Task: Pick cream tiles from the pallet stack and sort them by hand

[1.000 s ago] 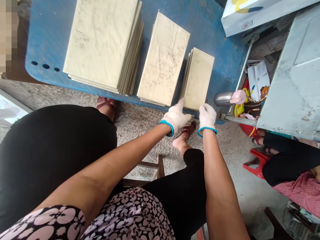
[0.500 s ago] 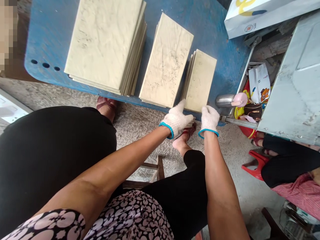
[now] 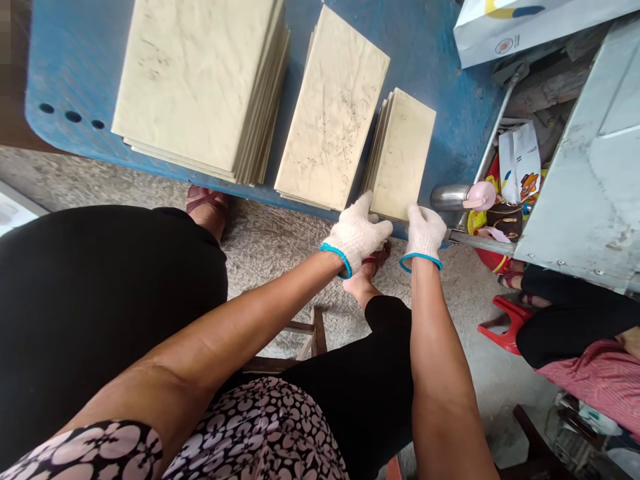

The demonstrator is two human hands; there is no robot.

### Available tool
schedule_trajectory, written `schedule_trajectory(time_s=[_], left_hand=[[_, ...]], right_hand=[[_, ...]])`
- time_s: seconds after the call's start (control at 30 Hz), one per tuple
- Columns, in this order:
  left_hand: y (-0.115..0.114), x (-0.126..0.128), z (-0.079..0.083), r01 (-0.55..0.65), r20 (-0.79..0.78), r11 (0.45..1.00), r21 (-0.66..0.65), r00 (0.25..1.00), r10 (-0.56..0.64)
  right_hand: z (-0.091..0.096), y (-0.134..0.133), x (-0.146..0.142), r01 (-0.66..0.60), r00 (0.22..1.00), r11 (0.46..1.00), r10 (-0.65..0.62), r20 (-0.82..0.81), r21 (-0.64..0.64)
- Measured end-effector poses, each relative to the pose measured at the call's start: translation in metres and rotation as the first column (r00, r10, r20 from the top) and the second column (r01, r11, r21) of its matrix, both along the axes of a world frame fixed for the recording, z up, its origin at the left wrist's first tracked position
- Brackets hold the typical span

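Observation:
Three stacks of cream, marbled rectangular slabs lie on a blue table: a large stack, a middle stack and a small stack. My left hand, in a white knit glove with a teal cuff, is at the near left corner of the small stack. Its thumb and forefinger are spread, and the forefinger touches the stack's side. At the near right corner, my gloved right hand has its fingers curled against the stack. Its fingertips are partly hidden.
A steel flask with a pink lid lies right of my right hand. Beyond it are a grey metal panel and several bags. A white paper bag stands at the back. Another person sits on a red stool at right.
The view has shifted slightly, so the large stack sits further left and higher. Both hands stay at the small stack, the left thumb and forefinger still spread.

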State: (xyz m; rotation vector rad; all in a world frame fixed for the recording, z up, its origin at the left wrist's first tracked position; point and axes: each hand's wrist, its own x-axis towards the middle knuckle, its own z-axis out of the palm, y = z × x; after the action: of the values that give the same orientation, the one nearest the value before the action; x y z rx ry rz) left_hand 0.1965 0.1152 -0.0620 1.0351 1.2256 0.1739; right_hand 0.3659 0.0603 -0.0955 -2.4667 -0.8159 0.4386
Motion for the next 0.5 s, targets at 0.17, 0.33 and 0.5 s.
schedule_trajectory(time_s=[0.17, 0.33, 0.5], left_hand=[[0.001, 0.001, 0.008, 0.025, 0.006, 0.999, 0.031, 1.0, -0.026], [0.0, 0.0, 0.001, -0.018, 0.022, 1.0, -0.006, 1.0, 0.018], [0.0, -0.001, -0.002, -0.041, 0.059, 0.998, -0.049, 0.997, 0.044]], right_hand=[[-0.014, -0.002, 0.015, 0.019, 0.999, 1.0, -0.018, -0.045, 0.016], [-0.023, -0.003, 0.013, -0.021, 0.997, 1.0, 0.02, -0.071, -0.015], [-0.025, -0.004, 0.009, -0.044, 0.995, 0.998, 0.041, -0.087, -0.033]])
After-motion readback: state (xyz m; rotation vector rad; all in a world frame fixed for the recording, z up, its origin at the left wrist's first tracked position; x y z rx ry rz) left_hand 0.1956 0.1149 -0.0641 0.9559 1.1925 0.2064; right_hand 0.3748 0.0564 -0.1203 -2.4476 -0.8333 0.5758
